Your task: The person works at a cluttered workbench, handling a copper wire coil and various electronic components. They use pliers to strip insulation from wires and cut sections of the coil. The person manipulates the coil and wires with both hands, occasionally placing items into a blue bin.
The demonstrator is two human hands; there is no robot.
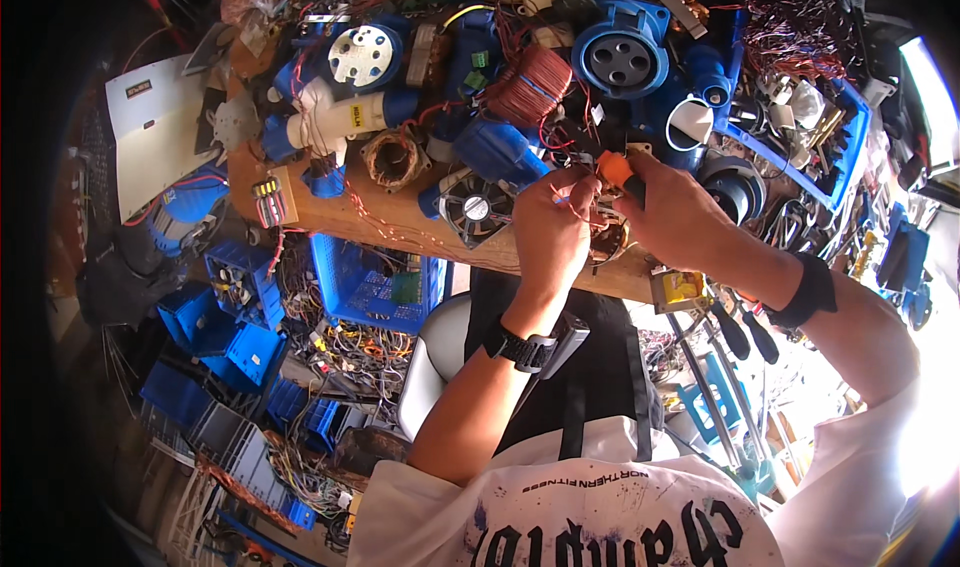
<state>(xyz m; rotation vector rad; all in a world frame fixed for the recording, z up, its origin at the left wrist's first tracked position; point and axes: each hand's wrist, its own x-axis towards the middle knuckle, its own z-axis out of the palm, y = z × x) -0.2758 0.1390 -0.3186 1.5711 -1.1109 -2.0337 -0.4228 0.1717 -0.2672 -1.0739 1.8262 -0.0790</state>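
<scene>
At the front of the wooden bench (pixel 380 222), my two hands meet. My right hand (pixel 665 207) is closed around a hand tool with an orange-and-black handle (pixel 617 171); its working end is hidden, so its exact kind does not show. Close beside it, my left hand (pixel 555 217) pinches thin reddish wires (pixel 570 201). Just under my fingers lies a part with copper windings (pixel 608 243), partly covered by my hands. A square cooling fan (pixel 476 208) sits left of my left hand. Behind the hands are a blue motor housing (pixel 498 151) and a coil of red wire (pixel 530 85).
Blue round housings (pixel 622 59), a motor stator (pixel 396 160) and loose wires crowd the bench. At right, a blue tray (pixel 845 157) holds metal parts. Below the bench edge are a blue crate (pixel 375 287), a yellow box (pixel 681 288) and black-handled tools (pixel 735 332).
</scene>
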